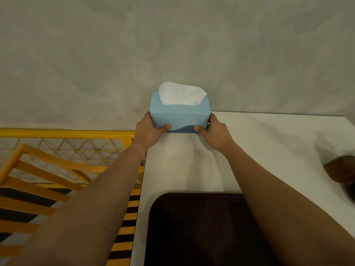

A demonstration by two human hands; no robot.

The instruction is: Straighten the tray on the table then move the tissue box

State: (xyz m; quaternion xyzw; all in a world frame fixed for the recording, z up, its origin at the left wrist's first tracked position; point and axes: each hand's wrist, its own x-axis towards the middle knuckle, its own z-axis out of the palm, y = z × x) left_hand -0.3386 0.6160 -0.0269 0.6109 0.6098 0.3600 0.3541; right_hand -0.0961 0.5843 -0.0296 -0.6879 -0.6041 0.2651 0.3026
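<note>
A light blue tissue box with a white tissue sticking out of its top is at the far left corner of the white table, close to the grey wall. My left hand grips its left end and my right hand grips its right end, thumbs pressed on the front face. Whether the box rests on the table or is slightly lifted is unclear. A dark brown tray lies on the table near me, between my forearms, its edges roughly square with the table.
A yellow wooden chair and a yellow mesh barrier stand left of the table, over a black and yellow striped floor. A dark brown object sits at the table's right edge. The grey wall rises right behind the table.
</note>
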